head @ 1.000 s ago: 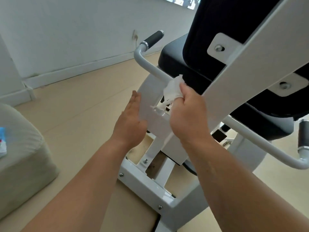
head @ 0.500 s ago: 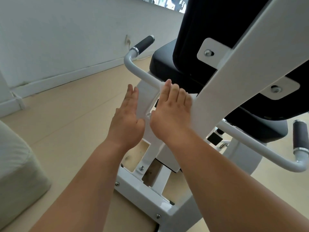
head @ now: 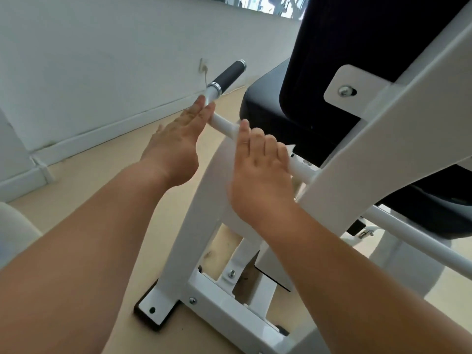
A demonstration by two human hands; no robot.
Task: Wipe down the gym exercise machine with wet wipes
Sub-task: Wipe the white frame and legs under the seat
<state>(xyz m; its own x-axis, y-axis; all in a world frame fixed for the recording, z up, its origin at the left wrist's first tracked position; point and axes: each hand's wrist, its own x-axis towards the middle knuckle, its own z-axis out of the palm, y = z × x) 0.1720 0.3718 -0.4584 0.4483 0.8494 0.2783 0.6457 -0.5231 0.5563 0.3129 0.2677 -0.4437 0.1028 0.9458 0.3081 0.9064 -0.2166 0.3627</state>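
Head view, right hand (head: 258, 172) gripping wipe (head: 290, 148)

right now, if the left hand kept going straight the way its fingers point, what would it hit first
The white handle tube, at its bend just below the black grip. The left hand lies flat, fingertips right at that tube; whether they touch it is unclear.

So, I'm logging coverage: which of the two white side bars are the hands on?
The bar ending in the black grip, toward the wall: the right hand wraps it with the wipe, the left hand touches it. The lower bar is untouched.
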